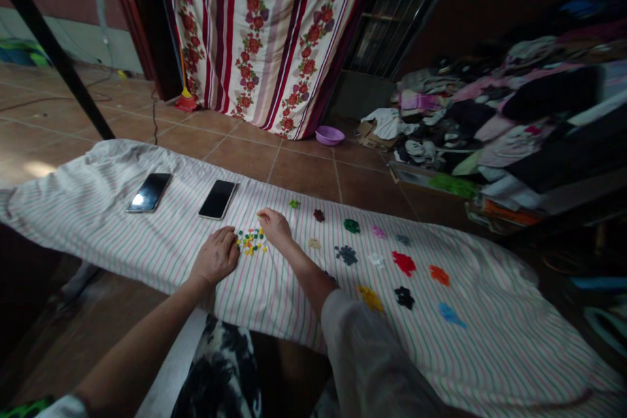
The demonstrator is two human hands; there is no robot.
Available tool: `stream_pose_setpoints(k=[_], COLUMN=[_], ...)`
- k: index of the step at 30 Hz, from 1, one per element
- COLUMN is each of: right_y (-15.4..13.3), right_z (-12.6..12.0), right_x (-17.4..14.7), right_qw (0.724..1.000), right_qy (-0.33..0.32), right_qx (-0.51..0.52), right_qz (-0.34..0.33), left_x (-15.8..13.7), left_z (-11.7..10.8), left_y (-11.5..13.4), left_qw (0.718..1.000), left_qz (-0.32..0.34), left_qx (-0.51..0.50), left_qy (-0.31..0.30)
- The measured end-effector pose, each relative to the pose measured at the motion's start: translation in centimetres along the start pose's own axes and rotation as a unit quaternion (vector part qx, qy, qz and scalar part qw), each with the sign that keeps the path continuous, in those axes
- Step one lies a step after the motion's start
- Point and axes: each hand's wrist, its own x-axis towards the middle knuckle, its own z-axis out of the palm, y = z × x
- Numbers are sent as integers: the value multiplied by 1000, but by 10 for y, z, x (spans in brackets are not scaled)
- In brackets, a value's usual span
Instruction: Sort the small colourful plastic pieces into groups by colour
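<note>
Cloth (274,300), piece (259,216) in pinched right grip (275,228)

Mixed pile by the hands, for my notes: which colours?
The mixed pile is mainly yellow, green and orange; see the head view.

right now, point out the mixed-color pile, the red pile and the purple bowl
Mixed-color pile (251,241): head view, on pieces near its middle.
Red pile (404,263): head view, on its middle.
Purple bowl (330,141): head view, on its front wall.
</note>
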Motion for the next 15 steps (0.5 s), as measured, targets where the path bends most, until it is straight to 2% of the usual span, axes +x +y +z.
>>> stream_pose_setpoints(k=[6,15], right_y=[23,50], right_z=[-14,-31], right_x=[5,10], right_qw=[993,974], right_qy=[89,161], right_qx=[17,-22], right_qz=[77,157], left_x=[0,0], left_z=[-2,-2], left_y=[1,1], left_qw=[1000,1000], left_qz=[8,9], left_qx=[8,17], left_qy=[1,-5])
